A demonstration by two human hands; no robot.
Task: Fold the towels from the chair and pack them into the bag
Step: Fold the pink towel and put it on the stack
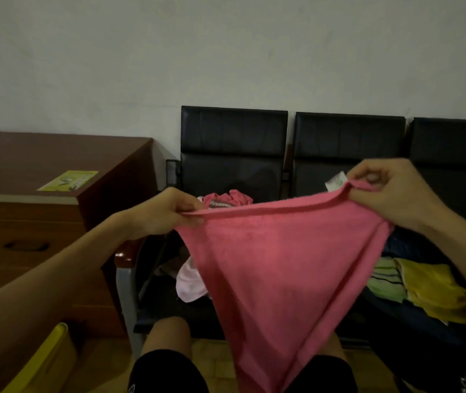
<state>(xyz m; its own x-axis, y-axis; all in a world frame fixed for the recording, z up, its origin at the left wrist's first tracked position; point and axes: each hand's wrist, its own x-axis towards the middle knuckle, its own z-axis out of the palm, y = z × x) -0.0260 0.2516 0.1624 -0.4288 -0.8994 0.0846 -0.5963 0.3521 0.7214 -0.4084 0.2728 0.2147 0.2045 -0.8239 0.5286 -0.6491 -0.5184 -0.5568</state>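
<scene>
While both hands (169, 214) (390, 194) pinch corners, pink towel (277, 268) hangs, tapering downward.

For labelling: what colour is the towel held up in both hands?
Plain pink towel, seen in head view.

Seen from the wearer's own head: both forearms are bare, ending in the left hand (166, 214) and right hand (390, 194). Black shorts (166, 373) show either side of the pink towel (268, 265), knees uncovered. Left of the towel, the shorts carry a small white emblem (131, 389).

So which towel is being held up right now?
The large pink towel, stretched between left hand and right hand; yellow towel and green towel lie untouched.
</scene>
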